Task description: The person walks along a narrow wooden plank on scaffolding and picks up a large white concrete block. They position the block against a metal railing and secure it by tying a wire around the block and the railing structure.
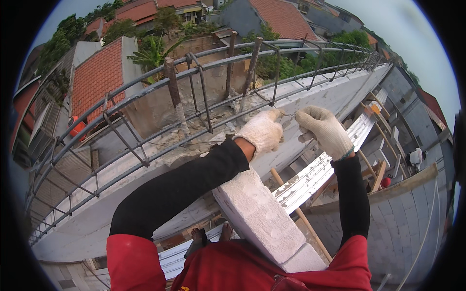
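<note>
My left hand [262, 132], in a white knitted glove, is closed near the steel rebar cage [221, 62] that runs along the wall top. My right hand [323, 130], in the same kind of glove, is raised just right of it with its fingers curled into a pinch. A thin dark wire [290, 115] spans the small gap between the two hands, an end in each. Under my left forearm lies the rough top of a pale block wall [259, 213]. The fingertips of my left hand are partly hidden.
Upright rusty bars [173, 87] stand inside the cage. Below on the right are a long, paint-flecked pale plank [310, 182], wooden poles [305, 220] and a grey block wall [383, 228]. My bare feet [226, 232] show low down. Tiled roofs [99, 75] lie beyond the wall, far below.
</note>
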Demonstrator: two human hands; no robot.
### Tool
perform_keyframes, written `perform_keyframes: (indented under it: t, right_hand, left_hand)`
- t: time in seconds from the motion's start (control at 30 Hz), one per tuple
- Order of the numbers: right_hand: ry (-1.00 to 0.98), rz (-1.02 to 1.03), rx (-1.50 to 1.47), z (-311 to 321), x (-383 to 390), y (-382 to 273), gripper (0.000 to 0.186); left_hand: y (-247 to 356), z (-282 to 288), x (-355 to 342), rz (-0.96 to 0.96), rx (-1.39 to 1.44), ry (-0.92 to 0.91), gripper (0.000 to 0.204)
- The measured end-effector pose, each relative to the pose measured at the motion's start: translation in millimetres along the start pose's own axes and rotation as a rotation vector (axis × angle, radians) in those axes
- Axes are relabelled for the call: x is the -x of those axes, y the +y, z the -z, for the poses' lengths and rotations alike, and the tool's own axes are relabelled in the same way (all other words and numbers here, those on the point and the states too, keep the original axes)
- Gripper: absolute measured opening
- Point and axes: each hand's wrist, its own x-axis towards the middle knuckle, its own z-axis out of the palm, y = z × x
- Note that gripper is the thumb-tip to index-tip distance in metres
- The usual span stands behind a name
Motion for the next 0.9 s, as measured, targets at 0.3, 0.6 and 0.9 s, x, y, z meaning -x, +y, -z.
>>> perform_keyframes:
  t: [0.3, 0.6, 0.9]
  right_hand:
    - [0.333, 0.722, 0.999, -27.2, 3.4, 17.1, 0.017]
    - [0.410, 0.762, 1.057, -40.9, 30.9, 6.1, 0.024]
    - [0.298, 0.289, 0.693, -39.1, 46.3, -18.6, 0.028]
  left_hand:
    - [33.0, -0.1, 18.0, 0.121, 0.314, 0.024, 0.046]
    - [-1.1, -4.3, 1.7, -0.103, 0.035, 0.076, 0.051]
    - [16.5, -0.2, 10.6, 0.037, 0.156, 0.015, 0.053]
